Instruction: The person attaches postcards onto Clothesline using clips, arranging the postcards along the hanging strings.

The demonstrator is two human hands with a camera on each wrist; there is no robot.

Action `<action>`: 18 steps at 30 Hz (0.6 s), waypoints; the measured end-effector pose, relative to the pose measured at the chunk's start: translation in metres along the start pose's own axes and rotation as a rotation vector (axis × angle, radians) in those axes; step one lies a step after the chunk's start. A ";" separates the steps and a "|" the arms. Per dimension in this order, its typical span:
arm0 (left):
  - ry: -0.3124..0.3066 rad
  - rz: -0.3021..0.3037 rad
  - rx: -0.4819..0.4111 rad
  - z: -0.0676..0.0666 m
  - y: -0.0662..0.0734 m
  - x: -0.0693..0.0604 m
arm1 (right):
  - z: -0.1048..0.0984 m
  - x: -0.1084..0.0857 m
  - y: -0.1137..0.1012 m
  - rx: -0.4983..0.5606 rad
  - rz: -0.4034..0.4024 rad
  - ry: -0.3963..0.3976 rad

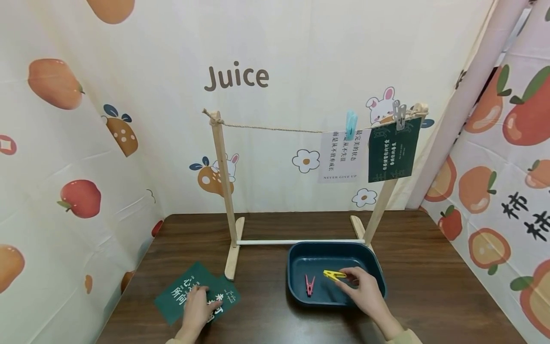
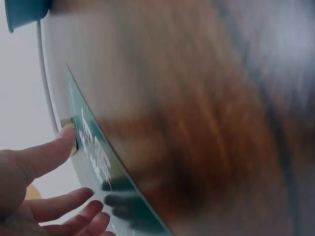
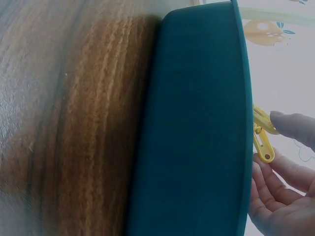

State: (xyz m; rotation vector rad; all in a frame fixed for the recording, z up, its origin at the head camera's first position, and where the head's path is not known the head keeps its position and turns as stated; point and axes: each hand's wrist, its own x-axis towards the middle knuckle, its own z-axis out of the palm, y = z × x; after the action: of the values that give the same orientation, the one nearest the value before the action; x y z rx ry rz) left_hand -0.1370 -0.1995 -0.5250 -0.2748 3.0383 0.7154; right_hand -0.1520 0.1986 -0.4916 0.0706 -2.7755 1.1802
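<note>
Two dark green cards [image 1: 174, 298] with white lettering lie overlapped on the table at the left. Over them is my left hand [image 1: 196, 308]; in the left wrist view its thumb and fingers are spread apart close to the upper card [image 2: 91, 147]. Whether the fingertips press on it is hard to tell. My right hand [image 1: 365, 289] pinches a yellow clothespin [image 1: 334, 275] between thumb and fingers, above the dark blue tray [image 1: 293, 286]. In the right wrist view the tray wall hides part of the yellow clothespin [image 3: 265, 142]. A pink clothespin [image 1: 309, 285] lies inside the tray.
Behind the tray stands a wooden frame [image 1: 225, 181] with a twine line [image 1: 275, 128] across its top. A blue clothespin [image 1: 351, 125] holds a pale card [image 1: 337, 162] there, and a clear clip [image 1: 400, 117] holds a green card [image 1: 393, 157].
</note>
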 end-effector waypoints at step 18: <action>0.004 0.119 0.027 -0.007 -0.010 0.008 | -0.007 0.001 -0.005 0.010 0.007 -0.012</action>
State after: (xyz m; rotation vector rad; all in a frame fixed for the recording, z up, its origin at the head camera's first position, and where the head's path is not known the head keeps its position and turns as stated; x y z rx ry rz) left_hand -0.1429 -0.2128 -0.5237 -0.0953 3.0874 0.6789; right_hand -0.1513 0.2002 -0.4827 0.0697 -2.7823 1.1994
